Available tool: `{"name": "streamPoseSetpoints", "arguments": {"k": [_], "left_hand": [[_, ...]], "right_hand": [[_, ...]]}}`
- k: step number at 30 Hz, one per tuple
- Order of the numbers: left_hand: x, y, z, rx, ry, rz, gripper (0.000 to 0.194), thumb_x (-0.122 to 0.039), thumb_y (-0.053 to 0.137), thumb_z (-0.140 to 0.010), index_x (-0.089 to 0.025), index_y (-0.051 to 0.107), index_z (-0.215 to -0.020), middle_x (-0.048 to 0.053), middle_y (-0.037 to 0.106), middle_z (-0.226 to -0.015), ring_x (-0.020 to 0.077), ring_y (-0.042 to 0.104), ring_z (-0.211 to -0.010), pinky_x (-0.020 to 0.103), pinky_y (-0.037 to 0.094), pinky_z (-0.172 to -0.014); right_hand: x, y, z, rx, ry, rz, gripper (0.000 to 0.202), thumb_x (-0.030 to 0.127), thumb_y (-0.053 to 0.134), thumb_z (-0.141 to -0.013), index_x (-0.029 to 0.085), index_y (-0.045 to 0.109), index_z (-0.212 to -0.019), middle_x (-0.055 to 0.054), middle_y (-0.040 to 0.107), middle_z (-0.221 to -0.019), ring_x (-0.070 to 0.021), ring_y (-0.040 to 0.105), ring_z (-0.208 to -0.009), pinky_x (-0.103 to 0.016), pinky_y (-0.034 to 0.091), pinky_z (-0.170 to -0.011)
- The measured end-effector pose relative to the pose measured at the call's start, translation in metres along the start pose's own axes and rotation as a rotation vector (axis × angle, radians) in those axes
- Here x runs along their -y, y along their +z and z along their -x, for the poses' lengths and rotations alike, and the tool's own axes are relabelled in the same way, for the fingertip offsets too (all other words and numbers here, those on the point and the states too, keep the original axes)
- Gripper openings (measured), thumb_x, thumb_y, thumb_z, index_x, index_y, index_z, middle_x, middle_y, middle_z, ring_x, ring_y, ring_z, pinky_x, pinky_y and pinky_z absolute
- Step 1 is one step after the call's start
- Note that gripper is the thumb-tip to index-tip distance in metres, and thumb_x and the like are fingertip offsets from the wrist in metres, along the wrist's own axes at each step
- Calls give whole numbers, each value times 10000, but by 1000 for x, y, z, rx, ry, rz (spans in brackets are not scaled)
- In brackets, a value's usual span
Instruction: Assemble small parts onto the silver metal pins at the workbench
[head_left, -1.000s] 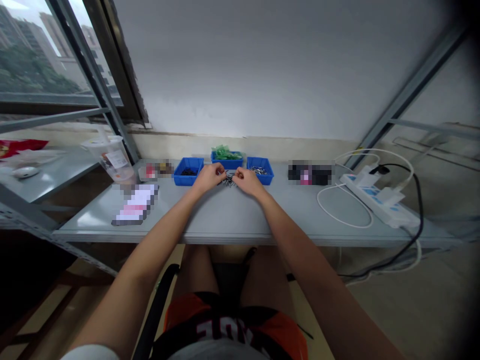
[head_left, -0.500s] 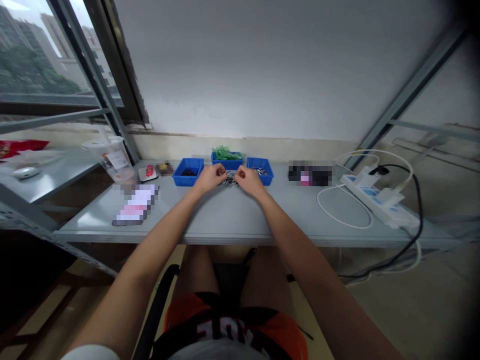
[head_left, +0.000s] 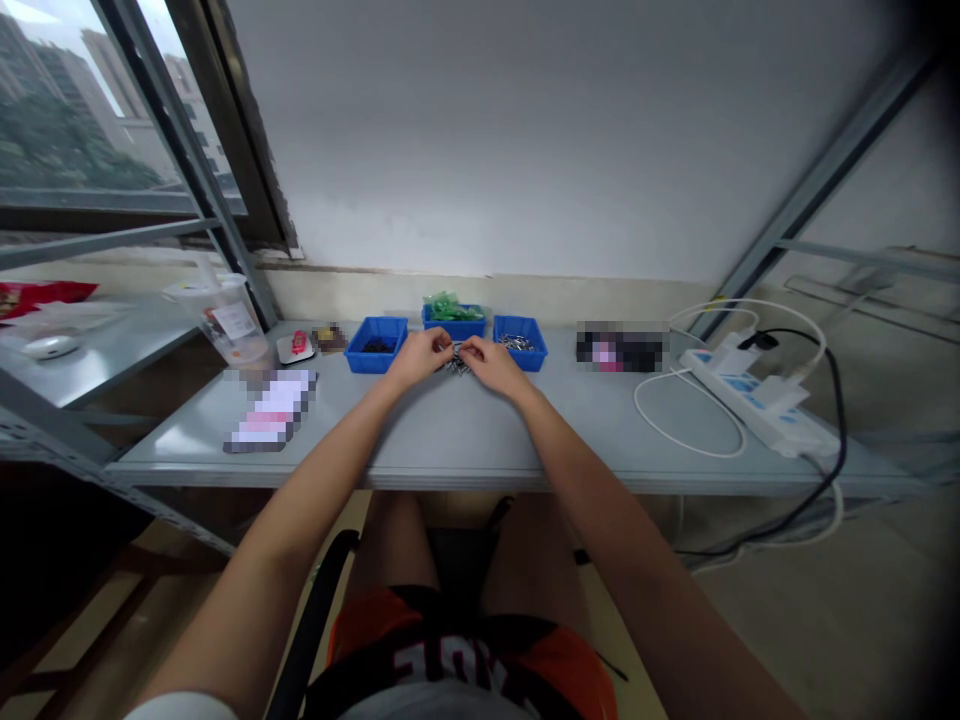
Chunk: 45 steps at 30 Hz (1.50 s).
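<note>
We see three blue rectangular plastic bins along the back edge of the grey tabletop (head_left: pixel 457 430): the left bin (head_left: pixel 371 366) holds small dark pieces, the middle bin (head_left: pixel 457 328) green ones, the right bin (head_left: pixel 534 364) silvery ones. One pile of small, slim dark and silvery metal pieces (head_left: pixel 459 364) lies before the middle bin, nearer the back edge than the front. Our two hands are slightly apart at it, left hand (head_left: pixel 425 355) and right hand (head_left: pixel 486 362) each with fingers bent inward; we cannot tell whether either pinches a piece. Between our forearms, bare surface runs from the pile to the front edge. The pieces point in mixed directions; we cannot make out one long axis. Towards the left end stands one clear plastic cup (head_left: pixel 234 325); one white power strip (head_left: pixel 787 425) slants near the right end.
</note>
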<state>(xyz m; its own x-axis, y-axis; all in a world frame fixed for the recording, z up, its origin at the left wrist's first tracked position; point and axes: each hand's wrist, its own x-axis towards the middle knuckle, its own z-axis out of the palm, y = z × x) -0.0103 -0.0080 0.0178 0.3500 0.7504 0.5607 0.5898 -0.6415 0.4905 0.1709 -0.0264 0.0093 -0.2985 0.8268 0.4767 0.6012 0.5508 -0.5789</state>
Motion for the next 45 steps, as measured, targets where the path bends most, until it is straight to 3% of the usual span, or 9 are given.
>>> {"name": "streamPoseSetpoints", "arguments": {"k": [9, 15, 23, 37, 45], "left_hand": [[1, 1, -1, 9, 2, 19, 150, -261, 571, -792, -140, 647, -839, 45, 697, -821, 143, 608, -712, 252, 465, -691], [-1, 0, -1, 5, 1, 28, 146, -250, 563, -794, -138, 650, -830, 43, 692, -805, 148, 613, -718, 255, 465, -691], [2, 2, -1, 10, 8, 34, 167, -259, 556, -812, -139, 656, -869, 52, 707, -864, 154, 629, -760, 260, 480, -724], [2, 2, -3, 34, 6, 84, 213, -282, 574, -847, -148, 694, -961, 67, 725, -960, 167, 651, -827, 290, 500, -805], [-9, 0, -2, 48, 13, 213, 193, -281, 576, -838, -153, 689, -929, 57, 711, -959, 162, 641, -882, 266, 513, -777]], "right_hand": [[3, -1, 0, 0, -5, -48, 214, 348, 511, -869, 171, 614, -931, -3, 608, -702, -126, 510, -617, -239, 366, -629], [-1, -1, -1, -76, 15, -55, 214, 338, 524, -867, 178, 599, -987, -10, 636, -753, -130, 534, -640, -249, 380, -662], [-4, 0, -2, -8, 25, -13, 173, 326, 518, -864, 177, 606, -858, 9, 588, -670, -125, 497, -603, -239, 341, -604], [-4, -3, -2, -88, 29, -21, 187, 344, 507, -860, 186, 607, -868, 1, 600, -685, -135, 508, -616, -244, 353, -620], [0, -2, 0, 2, -7, -20, 212, 344, 488, -873, 180, 617, -910, 28, 544, -643, -125, 474, -609, -229, 326, -604]]}}
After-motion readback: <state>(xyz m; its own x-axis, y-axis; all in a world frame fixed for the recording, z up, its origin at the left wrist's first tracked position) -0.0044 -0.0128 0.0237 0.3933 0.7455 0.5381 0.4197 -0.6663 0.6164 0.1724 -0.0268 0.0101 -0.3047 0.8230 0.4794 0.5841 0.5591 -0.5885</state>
